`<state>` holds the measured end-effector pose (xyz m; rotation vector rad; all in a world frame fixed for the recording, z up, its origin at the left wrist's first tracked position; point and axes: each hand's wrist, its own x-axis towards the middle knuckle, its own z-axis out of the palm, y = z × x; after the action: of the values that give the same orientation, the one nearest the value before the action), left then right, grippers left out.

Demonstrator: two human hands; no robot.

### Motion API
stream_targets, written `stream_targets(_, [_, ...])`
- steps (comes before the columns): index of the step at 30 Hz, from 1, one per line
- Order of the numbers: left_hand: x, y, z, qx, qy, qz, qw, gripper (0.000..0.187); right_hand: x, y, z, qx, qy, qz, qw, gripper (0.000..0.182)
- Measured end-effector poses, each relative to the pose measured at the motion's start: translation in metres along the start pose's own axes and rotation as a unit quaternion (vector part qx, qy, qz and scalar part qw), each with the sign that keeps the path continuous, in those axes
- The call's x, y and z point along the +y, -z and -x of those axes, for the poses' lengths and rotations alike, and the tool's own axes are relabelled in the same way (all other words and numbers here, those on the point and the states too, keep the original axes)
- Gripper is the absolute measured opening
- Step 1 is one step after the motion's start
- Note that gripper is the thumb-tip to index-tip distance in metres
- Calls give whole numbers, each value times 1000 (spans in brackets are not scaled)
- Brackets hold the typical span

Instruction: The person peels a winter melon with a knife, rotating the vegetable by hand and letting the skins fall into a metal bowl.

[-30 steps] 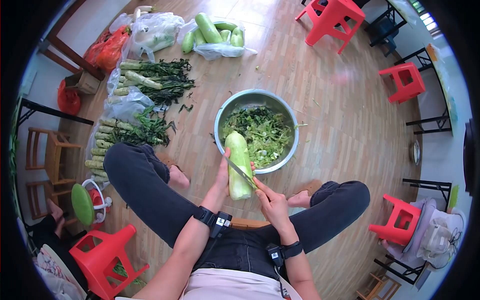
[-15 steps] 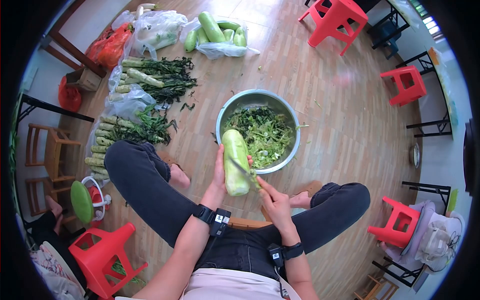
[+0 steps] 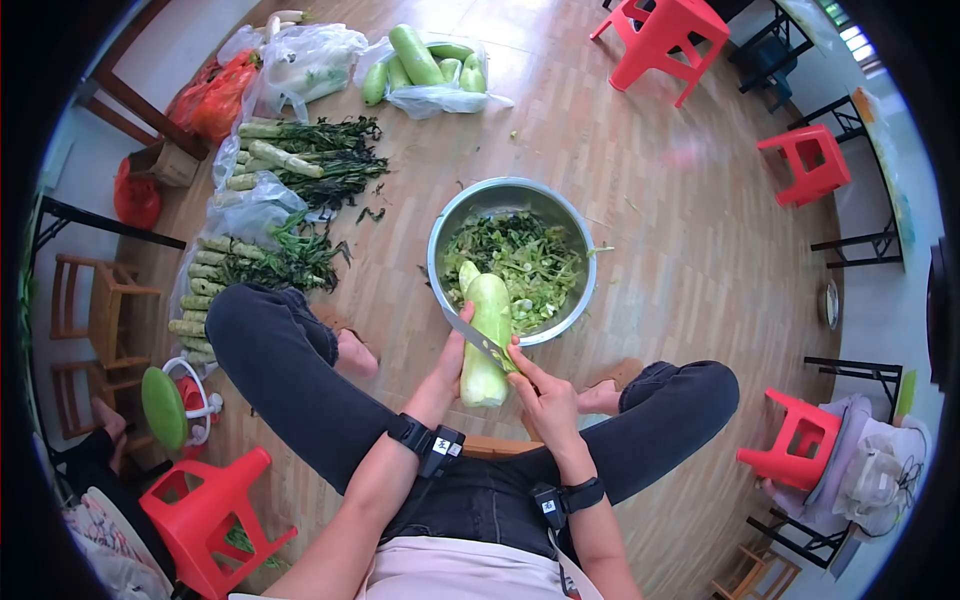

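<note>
A pale green gourd (image 3: 487, 310), partly peeled, is held at its left side by my left hand (image 3: 456, 355), fingers wrapped round it. My right hand (image 3: 545, 395) grips a knife (image 3: 478, 340), whose blade lies slantwise across the front of the gourd; a green scrap clings near the handle. The gourd's far end reaches over the rim of a steel bowl (image 3: 436, 240). Green peelings and dark chopped leaves (image 3: 530, 262) lie in the bowl. A strip of peel stands by the gourd's upper left.
Leafy stalks (image 3: 290, 160) lie on plastic at the left. More gourds (image 3: 415, 55) rest in a bag beyond the bowl. Red stools (image 3: 665, 45) stand around the floor, one (image 3: 215, 515) near my left. A green round seat (image 3: 163, 408) is beside my left knee.
The gourd has shifted slightly right and toward me, with my left hand around it. The knife blade now lies further across it, reaching past its left side.
</note>
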<state>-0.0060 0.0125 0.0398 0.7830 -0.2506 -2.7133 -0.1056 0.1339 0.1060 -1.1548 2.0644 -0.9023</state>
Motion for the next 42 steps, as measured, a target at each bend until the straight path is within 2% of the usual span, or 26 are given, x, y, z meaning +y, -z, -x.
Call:
stream_targets(4, [-3,2,-1,15,-6,10,1000,67,-2,-2,-3,-5,-11,-5,1000,35])
stream_targets(6, [-4,1,-1,26,-10,9,1000,67,-4,-5,-8,37,20,-8,999,34])
stream_targets(10, [-7,5,-5,29,-27,7,999,68,1,-8,-10,23,3,15,1000,35])
stream_targets(13, [-4,5,-4,26,-18,18,999,69,11,-19,-11,65,57,1,996,33])
stream_targets(14, [-3,5,-3,23,-9,25,999,70,16,-22,-13,30,-50,-188,980,32])
stream_targets(15, [-3,2,-2,23,-9,25,999,70,14,-21,-15,-7,-154,-367,917,32])
stream_targets(18, [1,-6,2,21,-15,23,999,70,4,-13,-14,12,-156,-419,894,32])
stream_targets(20, [3,-8,3,83,-71,-17,994,64,8,-6,-7,-15,-135,-396,908,33])
stream_targets(22, [3,-4,2,82,-71,-5,994,64,9,-5,1,-10,-80,-223,971,36])
stream_targets(24, [5,4,1,84,-75,7,994,65,9,-5,9,-10,-50,-178,983,37])
stream_targets(25, [7,8,-1,49,-72,17,996,68,8,-5,12,-6,-20,-133,991,38])
stream_targets(26, [8,12,-3,13,-68,26,997,71,6,-5,14,-8,-20,-133,991,38])
stream_targets(32, [14,0,2,64,-67,17,996,69,-1,2,17,-5,11,-55,998,37])
stream_targets(34, [14,-5,5,75,-70,-27,994,68,-2,2,16,17,40,-5,999,37])
stream_targets(38, [5,-2,2,74,-57,-51,994,67,2,-2,14,32,54,6,998,38])
stream_targets(42, [0,4,-3,60,-40,-20,997,67,3,-5,13,58,67,43,995,39])
